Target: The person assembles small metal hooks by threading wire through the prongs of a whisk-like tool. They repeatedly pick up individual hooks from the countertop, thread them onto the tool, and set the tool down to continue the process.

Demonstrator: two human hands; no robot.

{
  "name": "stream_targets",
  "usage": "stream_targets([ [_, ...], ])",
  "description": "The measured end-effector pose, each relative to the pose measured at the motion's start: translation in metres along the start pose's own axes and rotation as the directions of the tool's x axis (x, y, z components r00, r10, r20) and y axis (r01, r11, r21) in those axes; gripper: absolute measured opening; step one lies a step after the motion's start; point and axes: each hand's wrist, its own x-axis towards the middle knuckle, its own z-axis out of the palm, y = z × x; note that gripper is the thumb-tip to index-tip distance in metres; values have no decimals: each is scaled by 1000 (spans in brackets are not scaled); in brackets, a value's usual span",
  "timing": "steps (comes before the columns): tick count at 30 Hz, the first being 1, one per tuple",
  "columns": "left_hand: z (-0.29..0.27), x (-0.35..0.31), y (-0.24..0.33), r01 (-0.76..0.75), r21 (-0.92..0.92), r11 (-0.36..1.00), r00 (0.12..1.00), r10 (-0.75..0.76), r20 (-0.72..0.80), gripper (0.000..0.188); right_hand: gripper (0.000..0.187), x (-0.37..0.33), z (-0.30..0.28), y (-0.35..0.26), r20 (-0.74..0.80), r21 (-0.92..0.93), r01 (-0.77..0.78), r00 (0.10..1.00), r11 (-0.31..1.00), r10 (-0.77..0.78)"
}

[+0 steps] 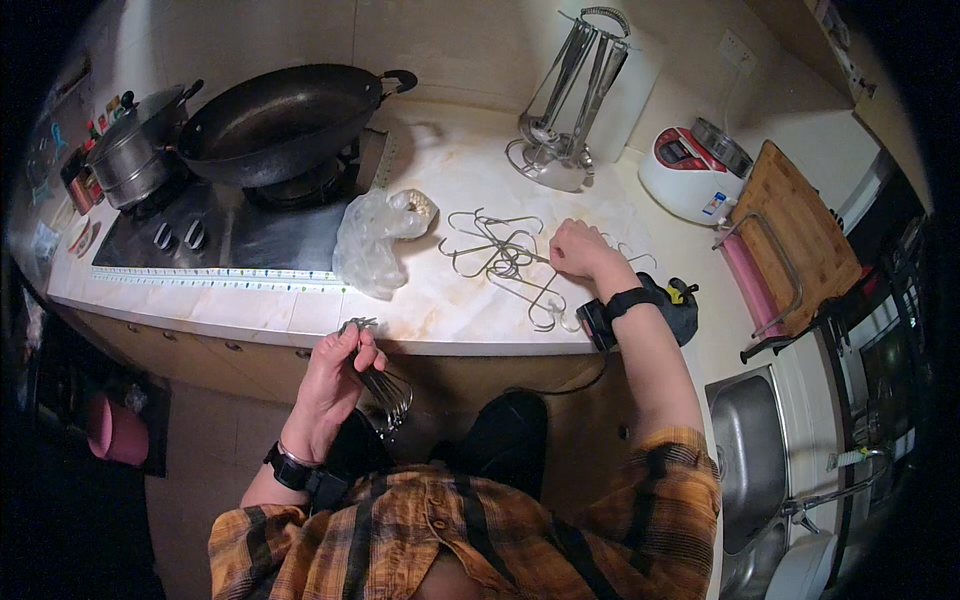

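Observation:
A bunch of thin metal hooks [388, 392] hangs from my left hand [335, 370], which is closed around it just off the counter's front edge. More S-shaped wire hooks [497, 252] lie tangled in a loose pile on the pale marbled counter. At the pile's right side, my right hand [580, 250] is closed, with its fingertips pinching the end of one hook; the fingers partly cover it. A few hook ends poke out beyond that hand. Left of the pile sits a crumpled clear plastic bag [375, 240] with something pale at its mouth.
A black wok [280, 125] and a steel pot [130, 165] stand on the stove. Behind the pile is a rack of hanging ladles [570, 110]. To the right are a rice cooker [690, 175], cutting board [795, 230], dark bundle [677, 312] and sink [750, 455].

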Motion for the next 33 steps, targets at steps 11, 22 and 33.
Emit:
stream_targets([
  [11,13,3,-6,55,-20,998,998,-54,18,29,18,-18,-11,7,-148,503,-54,978,863,148],
  [22,18,2,-11,67,-8,998,997,-66,50,29,12,-34,9,36,-148,626,-99,959,773,242],
  [33,30,6,-14,120,10,993,991,-121,57,26,15,-51,1,42,-161,460,-255,918,851,362],
])
